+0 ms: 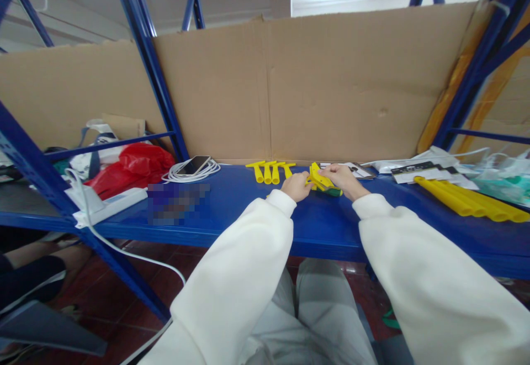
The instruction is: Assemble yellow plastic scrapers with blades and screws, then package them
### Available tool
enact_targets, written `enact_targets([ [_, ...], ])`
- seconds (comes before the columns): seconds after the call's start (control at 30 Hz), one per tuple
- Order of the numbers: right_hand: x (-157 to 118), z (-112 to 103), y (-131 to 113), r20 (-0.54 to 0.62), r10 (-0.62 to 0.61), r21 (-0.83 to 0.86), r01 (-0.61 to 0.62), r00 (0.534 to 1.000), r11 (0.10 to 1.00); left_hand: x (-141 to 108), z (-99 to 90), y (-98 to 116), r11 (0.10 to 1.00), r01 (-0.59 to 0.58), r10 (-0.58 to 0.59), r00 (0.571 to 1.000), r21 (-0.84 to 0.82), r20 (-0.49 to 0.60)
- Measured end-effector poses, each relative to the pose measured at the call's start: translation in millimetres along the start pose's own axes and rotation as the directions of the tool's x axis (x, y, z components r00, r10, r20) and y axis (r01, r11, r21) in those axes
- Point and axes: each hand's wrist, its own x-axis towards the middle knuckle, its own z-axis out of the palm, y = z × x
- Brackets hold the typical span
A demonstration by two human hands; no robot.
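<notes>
Over the blue shelf [248, 216], in the head view, both hands hold a yellow plastic piece [317, 174] with a green part at its lower right end. My left hand [297, 187] is closed at its left side, fingers pinched together. My right hand [345, 181] grips its upper right side between thumb and fingers. The piece's exact kind is too small to make out, and the fingers partly cover it. Just left of my left hand, several yellow T-shaped plastic tubes [268, 173] lie side by side; the nearest one is partly hidden by that hand.
Several long yellow tubes [467, 199] and printed cards [430, 173] lie at the right, beside clear plastic bags [505, 174]. Left are a phone [193, 165] on a coiled white cable [174, 174], a power strip [120, 202] and a red bag [132, 169]. Cardboard [331, 89] walls the back.
</notes>
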Motion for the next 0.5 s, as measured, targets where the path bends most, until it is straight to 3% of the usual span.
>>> enact_targets([
  [0.5, -2.3, 3.7, -2.1, -0.027, 0.025, -0.049, -0.027, 0.999, 0.998, 1.2, -0.2, 0.4, 1.0, -0.012, 0.012, 1.0, -0.006, 0.006],
])
